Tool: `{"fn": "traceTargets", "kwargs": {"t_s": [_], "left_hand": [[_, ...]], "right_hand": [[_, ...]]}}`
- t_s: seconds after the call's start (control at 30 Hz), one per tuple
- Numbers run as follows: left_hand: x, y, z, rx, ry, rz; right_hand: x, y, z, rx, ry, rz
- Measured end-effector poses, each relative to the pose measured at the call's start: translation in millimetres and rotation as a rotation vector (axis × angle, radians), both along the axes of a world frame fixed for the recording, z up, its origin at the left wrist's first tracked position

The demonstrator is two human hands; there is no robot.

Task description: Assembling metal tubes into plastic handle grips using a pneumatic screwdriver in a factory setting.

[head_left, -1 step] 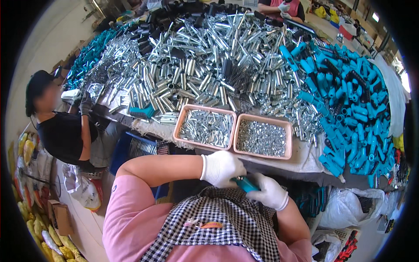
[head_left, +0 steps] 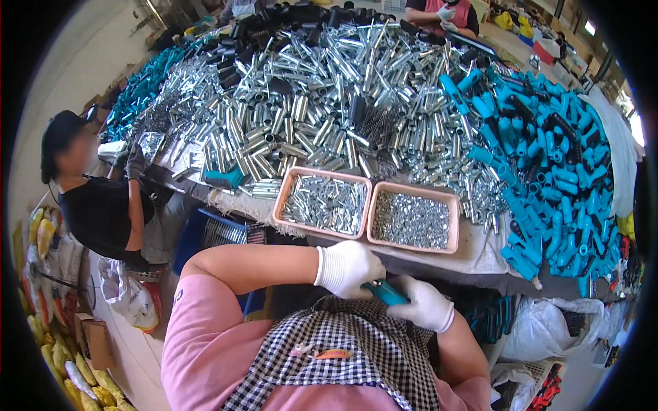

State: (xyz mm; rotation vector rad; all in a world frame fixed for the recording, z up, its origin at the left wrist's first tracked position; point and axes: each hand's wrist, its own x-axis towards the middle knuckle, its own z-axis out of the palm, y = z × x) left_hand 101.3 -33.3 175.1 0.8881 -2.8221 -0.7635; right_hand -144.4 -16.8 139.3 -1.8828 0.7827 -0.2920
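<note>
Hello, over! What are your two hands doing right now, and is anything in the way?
Left hand and right hand, white gloves, both gripping one teal handle close to the apron. Two pink trays of small metal parts just ahead. Nothing blocking.

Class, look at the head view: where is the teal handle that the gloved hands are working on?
The teal handle sits low at centre, held between the left hand and right hand, just below the two pink trays.

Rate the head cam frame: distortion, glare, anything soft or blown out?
Head view: strong fisheye, black vignette at the corners, table edge bowed. Bright glints off the metal tubes; upper right rim washed out. A co-worker's face at left is blurred. The white-gloved left hand and right hand on the teal handle read sharp.
</note>
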Motion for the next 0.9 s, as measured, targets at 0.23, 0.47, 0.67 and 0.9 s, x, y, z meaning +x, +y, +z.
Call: {"fn": "traceTargets", "kwargs": {"t_s": [0.23, 0.47, 0.67, 0.9], "left_hand": [[17, -25, -5, 0.4, 0.08, 0.114], [10, -86, 37, -0.016, 0.007, 0.058], [70, -237, 41, -0.191, -0.036, 1.147], [88, -226, 19, -0.149, 0.593, 1.221]], "right_hand": [[14, 1, 22, -0.659, 0.298, -0.004], [16, -30, 16, 0.293, -0.262, -0.163], [17, -11, 3, 0.955, -0.877, -0.596], [26, 12, 0, 1.217, -1.017, -0.361]]}}
